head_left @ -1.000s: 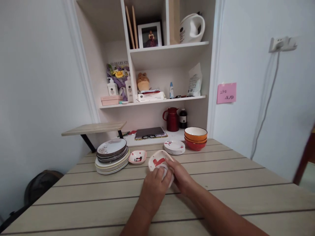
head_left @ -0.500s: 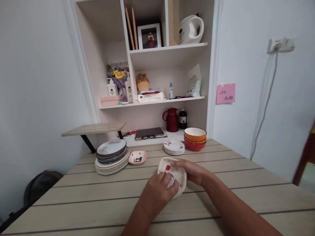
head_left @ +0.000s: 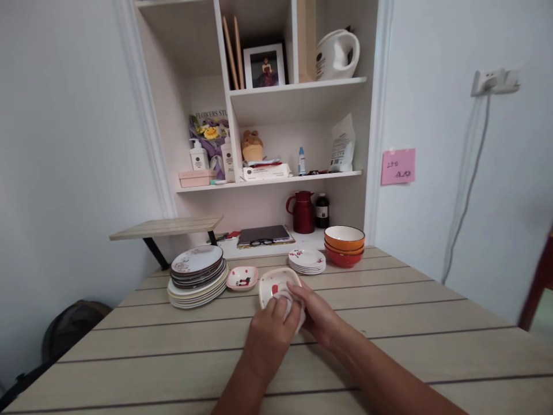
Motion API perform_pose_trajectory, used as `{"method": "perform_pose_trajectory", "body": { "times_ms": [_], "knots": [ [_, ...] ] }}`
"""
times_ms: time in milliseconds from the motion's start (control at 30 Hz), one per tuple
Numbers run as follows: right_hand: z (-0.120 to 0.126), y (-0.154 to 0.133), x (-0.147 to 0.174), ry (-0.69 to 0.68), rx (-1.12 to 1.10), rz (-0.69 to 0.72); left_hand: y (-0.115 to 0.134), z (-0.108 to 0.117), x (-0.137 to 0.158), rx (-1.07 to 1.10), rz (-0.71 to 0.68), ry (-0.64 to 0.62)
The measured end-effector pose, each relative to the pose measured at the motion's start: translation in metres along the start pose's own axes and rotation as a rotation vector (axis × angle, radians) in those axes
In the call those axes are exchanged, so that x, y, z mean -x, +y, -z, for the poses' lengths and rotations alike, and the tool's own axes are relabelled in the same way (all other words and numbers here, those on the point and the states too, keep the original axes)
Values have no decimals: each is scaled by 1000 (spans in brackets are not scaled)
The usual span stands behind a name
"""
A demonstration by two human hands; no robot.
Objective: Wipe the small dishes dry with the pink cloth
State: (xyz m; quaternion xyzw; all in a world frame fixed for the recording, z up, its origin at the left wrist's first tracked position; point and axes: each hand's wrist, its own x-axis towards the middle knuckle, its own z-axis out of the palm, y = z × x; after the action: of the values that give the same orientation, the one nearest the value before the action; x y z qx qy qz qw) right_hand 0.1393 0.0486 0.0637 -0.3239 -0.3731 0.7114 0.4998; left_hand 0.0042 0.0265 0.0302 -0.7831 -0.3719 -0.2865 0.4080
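A small squarish white dish [head_left: 268, 281] with a red mark inside is tilted above the table, gripped at its right side by my right hand [head_left: 319, 314]. My left hand [head_left: 271, 329] is closed on a white cloth [head_left: 285, 295], which it presses against the near part of the dish. The cloth is crumpled and partly hidden by my fingers. A similar dish with a pink rim [head_left: 242, 278] lies on the table to the left, beside a stack of plates [head_left: 197, 260].
Small flowered plates [head_left: 307, 259] are stacked behind my hands, next to orange and red bowls [head_left: 344, 242]. A low wooden stand [head_left: 166, 227] rises at the left. At the back, a shelf unit holds a red jug [head_left: 303, 213], a closed laptop [head_left: 264, 234] and glasses.
The dish has moved left and a little away from me, and its inside is tilted differently. My right hand has shifted left with it. My left hand keeps the cloth on the dish.
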Motion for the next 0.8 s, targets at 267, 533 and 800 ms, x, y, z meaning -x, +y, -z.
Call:
{"method": "perform_pose_trajectory", "body": {
  "times_ms": [267,533,800],
  "knots": [
    [20,-20,-5,-26,270,-44,3,-4,-4,107,-18,-176],
    [47,-40,-7,-154,543,-21,-5,-3,-4,165,-38,-231],
    [32,-26,-7,-59,460,29,-9,5,-3,323,170,-276]
  ]
}}
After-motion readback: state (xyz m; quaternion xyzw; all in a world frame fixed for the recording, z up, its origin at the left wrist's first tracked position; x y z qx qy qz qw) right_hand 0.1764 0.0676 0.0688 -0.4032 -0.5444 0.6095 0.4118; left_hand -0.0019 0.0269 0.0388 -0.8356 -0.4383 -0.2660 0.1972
